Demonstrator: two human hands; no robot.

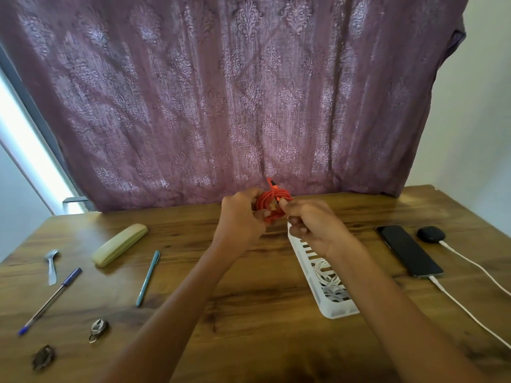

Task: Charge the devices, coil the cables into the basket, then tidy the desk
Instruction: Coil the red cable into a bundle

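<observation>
The left hand (240, 214) curls its fingers round a coiled red cable (272, 201) and holds it up above the far part of the desk (249, 299), in front of a mauve curtain (221, 92). The right hand (312, 228) pinches the right side of the same coil between thumb and forefinger, with its other fingers curled under (one plug end sticks up from the top of the coil). This hand hangs over the far end of a white slatted basket (340, 310), which lies on the desk right of centre with a white cable (326, 275) bundled inside it.

Right of the basket a dark phone (409, 250) lies flat, with a white lead (470, 310) plugged into its near end. Just beyond it sits a small black device (430, 234), and a second lead (475, 265) runs from it toward the right edge.

On the left half of the desk lie a pale glasses case (120, 244), a teal pen (148, 277), a blue pen (49, 301) and a spoon (52, 266). Nearer the front edge are a small padlock (98, 328) and a dark lump (43, 357) (too blurred to tell what it is).
</observation>
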